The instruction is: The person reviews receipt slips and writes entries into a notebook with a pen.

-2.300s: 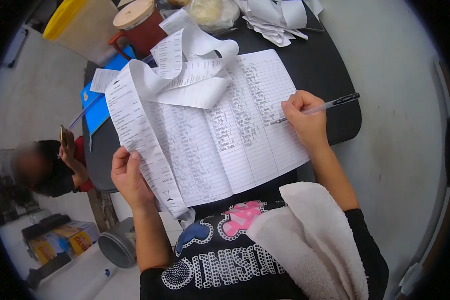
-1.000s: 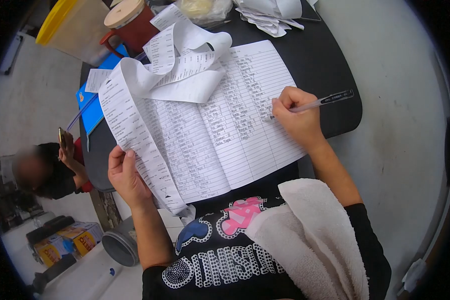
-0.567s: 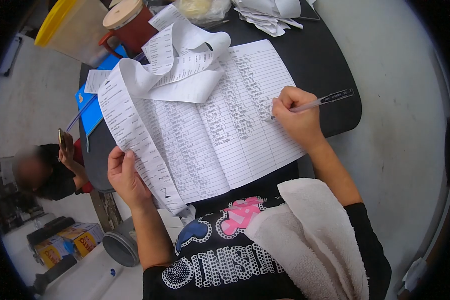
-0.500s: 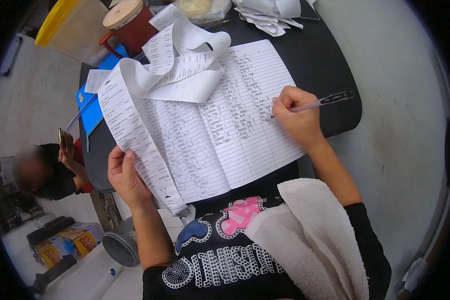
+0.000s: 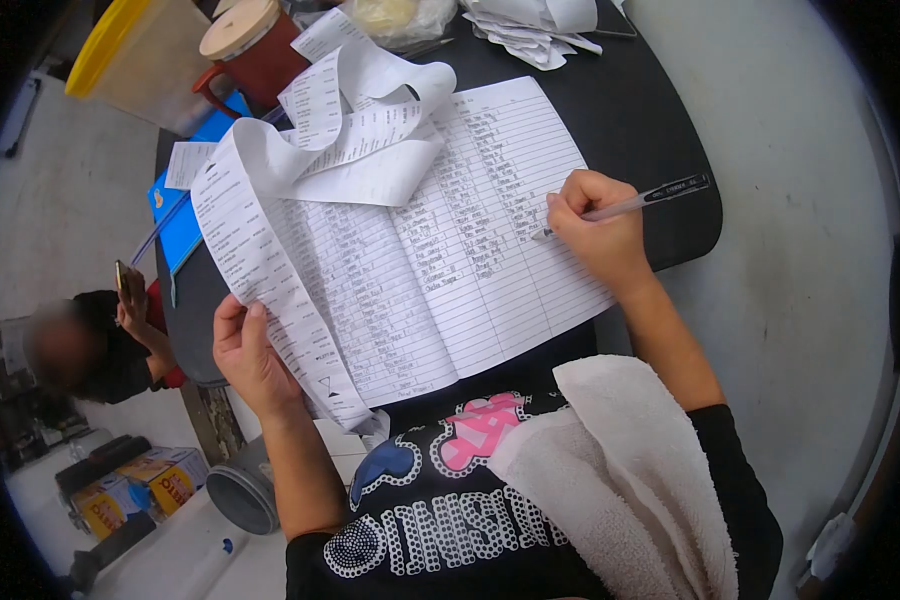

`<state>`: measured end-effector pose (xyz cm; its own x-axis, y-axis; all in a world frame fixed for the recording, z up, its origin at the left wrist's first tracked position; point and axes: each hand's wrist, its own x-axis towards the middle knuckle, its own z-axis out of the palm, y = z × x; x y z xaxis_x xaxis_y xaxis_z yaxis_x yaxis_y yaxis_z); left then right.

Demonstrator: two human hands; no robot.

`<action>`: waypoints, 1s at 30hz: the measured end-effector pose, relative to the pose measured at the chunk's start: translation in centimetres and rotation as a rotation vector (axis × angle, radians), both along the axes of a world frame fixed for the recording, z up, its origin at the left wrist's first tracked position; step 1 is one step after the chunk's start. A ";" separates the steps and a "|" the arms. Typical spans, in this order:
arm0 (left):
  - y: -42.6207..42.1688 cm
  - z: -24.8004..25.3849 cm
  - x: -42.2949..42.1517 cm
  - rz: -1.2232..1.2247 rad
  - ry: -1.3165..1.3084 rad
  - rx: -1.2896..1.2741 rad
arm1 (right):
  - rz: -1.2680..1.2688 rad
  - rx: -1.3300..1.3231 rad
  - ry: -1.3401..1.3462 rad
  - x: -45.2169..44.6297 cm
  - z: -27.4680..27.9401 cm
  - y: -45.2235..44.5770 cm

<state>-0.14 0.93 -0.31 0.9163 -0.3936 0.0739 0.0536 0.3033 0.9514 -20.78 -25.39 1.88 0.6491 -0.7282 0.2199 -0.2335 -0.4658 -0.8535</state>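
An open lined notebook [image 5: 500, 300] with columns of handwriting lies on the black table [image 5: 660, 150]. My right hand [image 5: 600, 230] is closed round a clear pen with a dark cap end [image 5: 660, 192], its tip down at the right page's written column. A long printed receipt strip [image 5: 260, 245] runs down over the left page's outer side and curls in loops across the notebook's top. My left hand [image 5: 255, 355] pinches the strip's left edge between thumb and fingers.
Behind the notebook stand a red mug [image 5: 260, 60] and a clear tub with a yellow rim [image 5: 150, 70]. A blue folder [image 5: 178, 235] lies at left, crumpled receipts [image 5: 535, 30] at the back. A person [image 5: 100, 345] holds a phone at far left. A towel [image 5: 620, 470] hangs over my front.
Notebook and strip now appear slightly higher and further left in the view. The pen tip has shifted slightly on the right page. My left hand still pinches the strip.
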 end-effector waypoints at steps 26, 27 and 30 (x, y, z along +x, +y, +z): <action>0.1 -0.1 0.1 -0.012 0.000 0.004 | -0.027 -0.015 -0.041 -0.5 -0.3 -0.7; 0.1 -0.1 0.2 -0.015 0.001 0.005 | -0.029 -0.013 -0.032 -0.4 -0.2 -0.6; 0.1 -0.1 0.2 -0.013 0.001 0.017 | -0.031 -0.008 -0.014 -0.4 -0.1 -0.5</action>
